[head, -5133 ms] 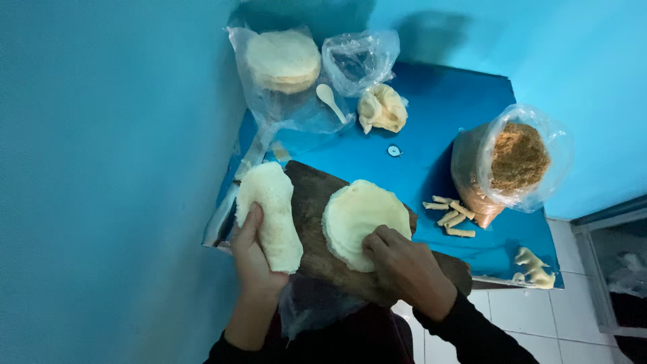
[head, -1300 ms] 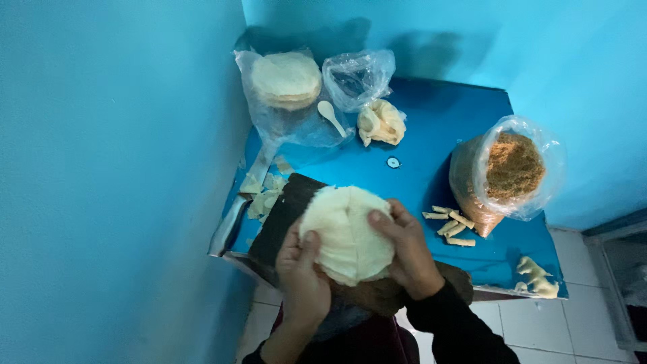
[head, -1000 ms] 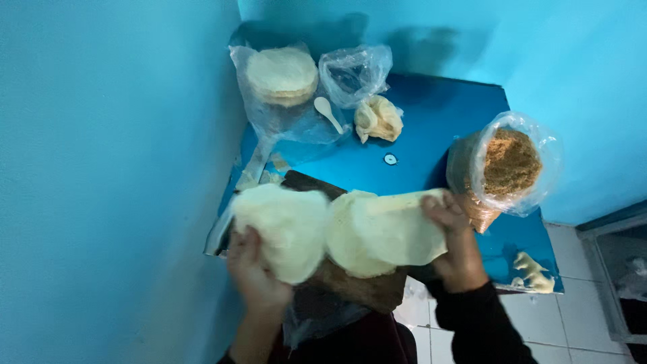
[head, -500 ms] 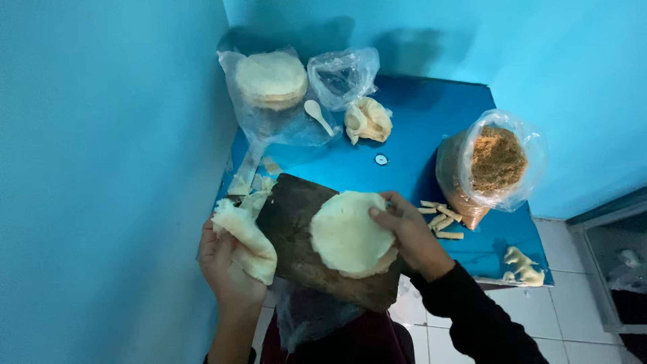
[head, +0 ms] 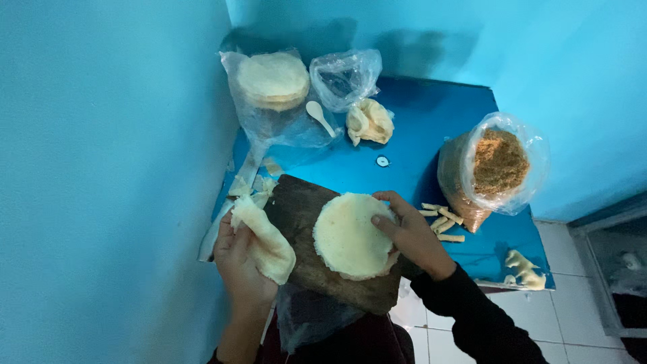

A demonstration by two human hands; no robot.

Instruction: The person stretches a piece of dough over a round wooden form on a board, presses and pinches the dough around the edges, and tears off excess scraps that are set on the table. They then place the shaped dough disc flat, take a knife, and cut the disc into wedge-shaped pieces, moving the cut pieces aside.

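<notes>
A pale round wrapper sheet lies flat on a dark wooden board that rests on my lap at the blue table's near edge. My right hand presses its fingers on the sheet's right side. My left hand holds a second, crumpled wrapper sheet beside the board's left edge, close to the blue wall.
On the blue table: a clear bag with a stack of round wrappers, a white spoon, a crumpled wrapper lump, an empty plastic bag, a bag of brown shredded filling, and several small rolls.
The two sheets held up a second ago have come down: one now lies flat on the board under my right hand, the other hangs crumpled in my left hand at the left.
</notes>
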